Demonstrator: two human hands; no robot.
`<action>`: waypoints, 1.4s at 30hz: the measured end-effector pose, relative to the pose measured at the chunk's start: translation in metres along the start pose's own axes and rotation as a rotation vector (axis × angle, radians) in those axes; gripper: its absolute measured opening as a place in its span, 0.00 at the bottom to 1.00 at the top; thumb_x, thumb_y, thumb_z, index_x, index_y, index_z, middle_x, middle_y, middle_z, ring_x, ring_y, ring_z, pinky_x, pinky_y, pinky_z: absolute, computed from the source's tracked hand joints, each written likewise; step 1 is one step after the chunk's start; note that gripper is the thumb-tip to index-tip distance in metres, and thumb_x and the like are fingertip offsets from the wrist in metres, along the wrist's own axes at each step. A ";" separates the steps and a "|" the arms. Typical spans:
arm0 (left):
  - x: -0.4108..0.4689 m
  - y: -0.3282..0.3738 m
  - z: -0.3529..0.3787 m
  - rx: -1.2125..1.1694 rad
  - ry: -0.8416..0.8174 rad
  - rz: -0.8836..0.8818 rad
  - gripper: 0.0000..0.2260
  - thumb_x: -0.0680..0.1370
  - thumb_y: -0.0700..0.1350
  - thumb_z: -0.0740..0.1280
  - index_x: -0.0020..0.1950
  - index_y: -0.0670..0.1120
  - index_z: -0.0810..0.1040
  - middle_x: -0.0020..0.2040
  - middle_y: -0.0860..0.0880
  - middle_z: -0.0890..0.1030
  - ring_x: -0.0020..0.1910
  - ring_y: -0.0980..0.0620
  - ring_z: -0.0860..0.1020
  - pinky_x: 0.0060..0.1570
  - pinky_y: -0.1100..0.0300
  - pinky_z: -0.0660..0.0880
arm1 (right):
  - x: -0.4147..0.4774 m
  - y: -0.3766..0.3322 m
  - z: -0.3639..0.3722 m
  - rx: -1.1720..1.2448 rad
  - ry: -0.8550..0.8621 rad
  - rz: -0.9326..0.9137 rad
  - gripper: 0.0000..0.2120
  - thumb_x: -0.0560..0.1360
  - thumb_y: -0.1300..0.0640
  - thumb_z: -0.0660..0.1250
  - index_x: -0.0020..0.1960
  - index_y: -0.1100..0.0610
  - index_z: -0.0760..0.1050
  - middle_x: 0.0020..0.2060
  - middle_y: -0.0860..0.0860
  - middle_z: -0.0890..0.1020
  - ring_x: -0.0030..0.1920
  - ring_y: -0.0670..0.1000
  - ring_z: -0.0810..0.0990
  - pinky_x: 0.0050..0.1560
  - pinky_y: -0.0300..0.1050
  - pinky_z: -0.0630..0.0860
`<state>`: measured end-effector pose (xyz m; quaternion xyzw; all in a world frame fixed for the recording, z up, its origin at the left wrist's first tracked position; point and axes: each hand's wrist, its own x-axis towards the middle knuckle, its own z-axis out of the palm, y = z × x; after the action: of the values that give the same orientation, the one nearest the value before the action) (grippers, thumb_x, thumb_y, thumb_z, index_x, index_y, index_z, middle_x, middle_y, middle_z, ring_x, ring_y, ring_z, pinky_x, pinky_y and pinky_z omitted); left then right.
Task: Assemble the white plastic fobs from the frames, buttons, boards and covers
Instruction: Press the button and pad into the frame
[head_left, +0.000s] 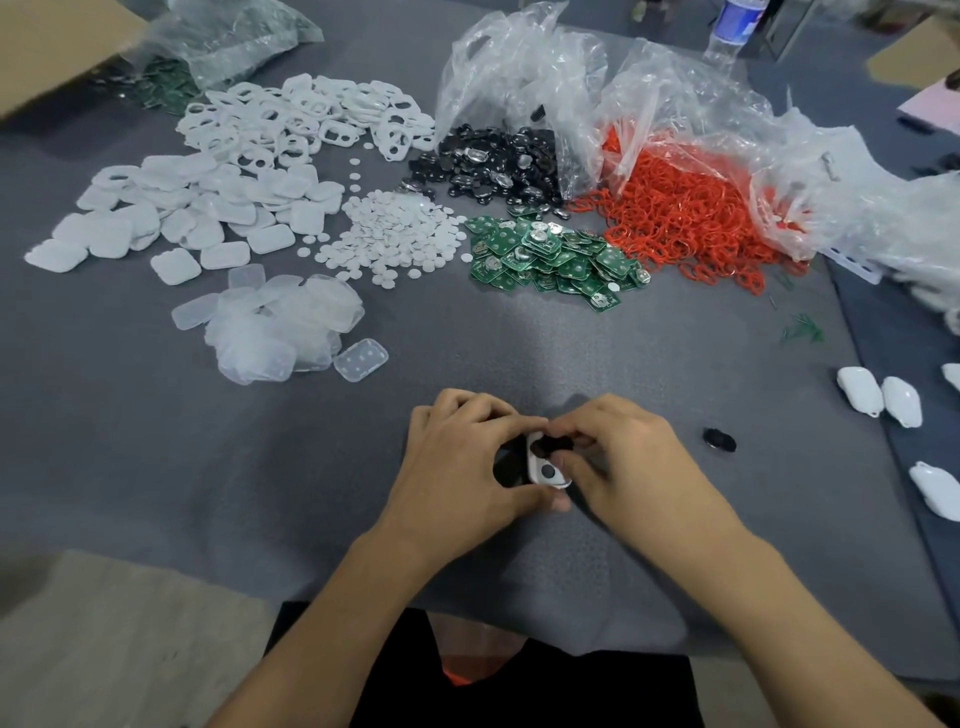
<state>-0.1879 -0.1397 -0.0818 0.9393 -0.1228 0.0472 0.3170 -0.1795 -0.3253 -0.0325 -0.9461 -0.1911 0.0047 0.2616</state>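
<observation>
Both hands meet over the near middle of the grey mat. My left hand (462, 467) grips a white fob frame (540, 465) whose openings show dark. My right hand (618, 457) pinches the same frame from the right, with a black button piece (553, 443) under its fingertips at the frame's top. Farther back lie heaps of white frames (306, 122), white covers (171, 208), small white discs (395, 234), clear covers (285, 322), black button parts (493, 166) and green boards (550, 257).
A pile of red rings (691, 218) spills from crumpled clear bags (571, 78) at the back right. One loose black part (719, 439) lies right of my hands. Finished white fobs (883, 397) sit at the right edge. A bottle (735, 26) stands at the back.
</observation>
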 end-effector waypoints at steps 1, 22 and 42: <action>0.000 0.000 0.000 -0.001 -0.002 -0.001 0.36 0.62 0.79 0.65 0.65 0.65 0.80 0.55 0.65 0.76 0.62 0.59 0.68 0.60 0.55 0.63 | 0.000 -0.002 -0.001 -0.041 -0.007 0.001 0.11 0.73 0.62 0.75 0.53 0.54 0.83 0.45 0.46 0.79 0.44 0.46 0.79 0.49 0.32 0.73; 0.001 0.000 0.001 -0.016 0.028 0.007 0.34 0.61 0.78 0.66 0.62 0.64 0.81 0.54 0.64 0.77 0.60 0.58 0.68 0.57 0.55 0.63 | 0.000 0.000 0.017 -0.025 -0.017 0.088 0.15 0.70 0.67 0.75 0.54 0.55 0.79 0.51 0.47 0.70 0.54 0.53 0.73 0.54 0.36 0.67; 0.002 0.001 -0.001 -0.003 0.003 0.005 0.35 0.61 0.79 0.64 0.63 0.64 0.81 0.54 0.63 0.77 0.61 0.58 0.69 0.57 0.56 0.62 | 0.004 -0.004 0.015 0.080 0.054 0.185 0.10 0.72 0.66 0.73 0.48 0.52 0.83 0.46 0.45 0.76 0.42 0.36 0.74 0.44 0.21 0.68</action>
<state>-0.1861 -0.1399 -0.0802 0.9385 -0.1247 0.0490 0.3183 -0.1788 -0.3136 -0.0432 -0.9482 -0.0956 0.0110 0.3028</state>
